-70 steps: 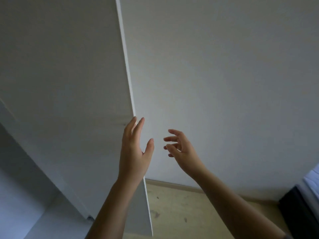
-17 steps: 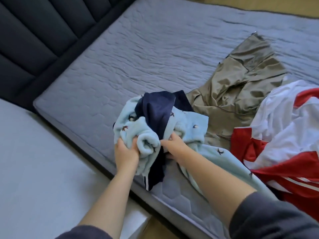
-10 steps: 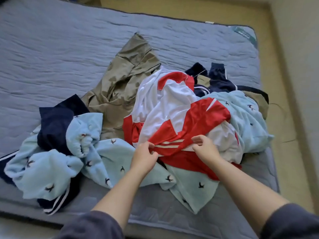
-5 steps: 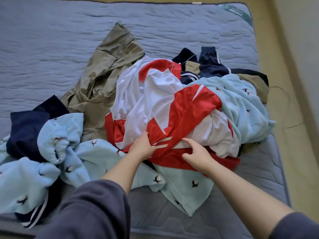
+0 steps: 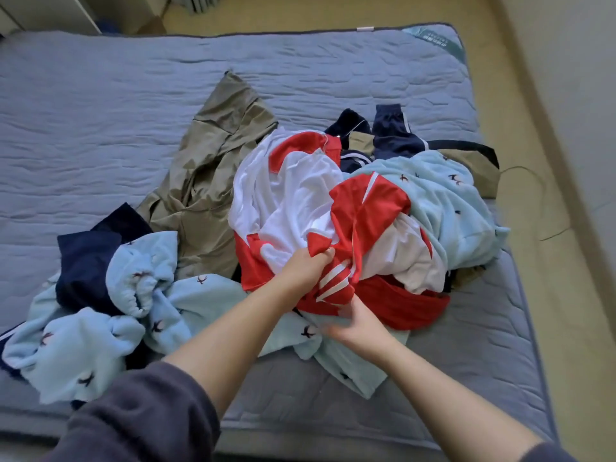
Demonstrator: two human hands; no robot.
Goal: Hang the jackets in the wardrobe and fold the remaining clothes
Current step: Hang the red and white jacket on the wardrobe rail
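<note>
Bedside, leaning over the blue quilted mattress [image 5: 100,111], digging into the heap. Gripping the red and white jacket [image 5: 366,208] with the left hand [image 5: 305,266], fingers curled into a bunched fold atop the pile. Setting the right hand [image 5: 358,325] against the red hem just below, blurred, grip impossible to tell. Likely handling light, soft and slippery, lying tangled over a pale blue fleece [image 5: 450,201] and beside a khaki jacket [image 5: 213,181]; better taking hold at collar or shoulders.

Bare mattress [image 5: 100,121] left and far side; clothes pile [image 5: 333,211] blocks middle.
</note>
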